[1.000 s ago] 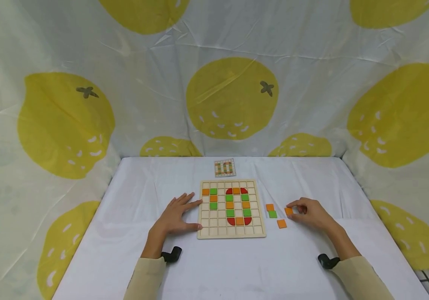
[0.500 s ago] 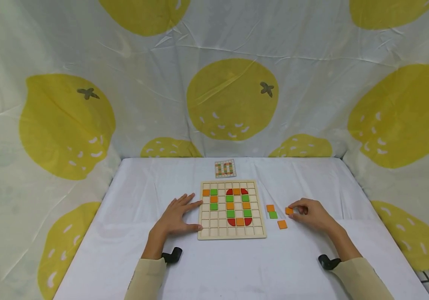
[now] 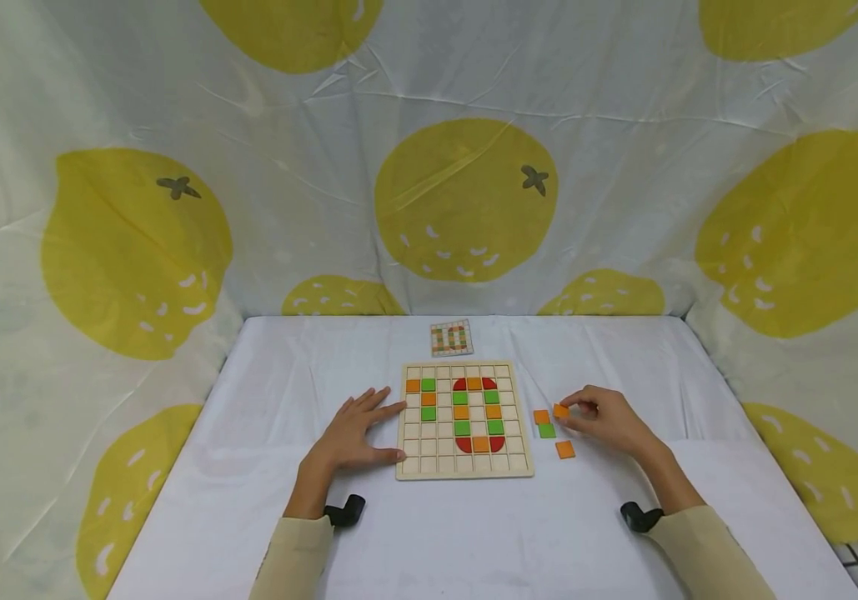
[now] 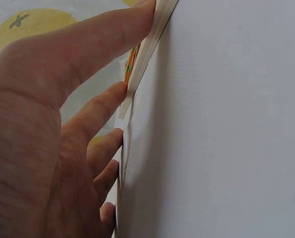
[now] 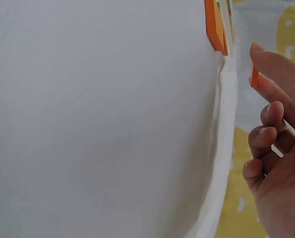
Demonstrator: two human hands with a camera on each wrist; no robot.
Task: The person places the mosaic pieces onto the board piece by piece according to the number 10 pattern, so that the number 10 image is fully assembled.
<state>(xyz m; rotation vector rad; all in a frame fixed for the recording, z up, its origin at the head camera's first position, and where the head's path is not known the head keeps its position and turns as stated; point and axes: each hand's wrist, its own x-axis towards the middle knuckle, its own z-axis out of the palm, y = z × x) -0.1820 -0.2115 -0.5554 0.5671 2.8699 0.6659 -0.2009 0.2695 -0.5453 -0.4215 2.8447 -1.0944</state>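
A wooden grid board (image 3: 429,467) lies mid-table, with orange, green and red tiles set in its squares in a shape like the number 10. My left hand (image 3: 353,433) rests at the board's left edge, fingers spread, the thumb and a finger touching the rim. Between thumb and fingertips, my right hand (image 3: 609,421) pinches an orange square tile (image 3: 561,411) right of the board; the right wrist view shows this orange tile (image 5: 255,77) held clear of the cloth. Near that hand lie another orange tile (image 3: 541,417), a green tile (image 3: 546,431) and a nearer orange tile (image 3: 565,450).
Behind the board lies a small card (image 3: 451,338) printed with a coloured 10 pattern on a grid. White cloth (image 3: 474,533) covers the table. A lemon-print curtain (image 3: 466,83) hangs at the back and both sides.
My right hand has lifted the orange tile and carried it a little left and away from me, toward the board. The left hand stays at the board's edge.
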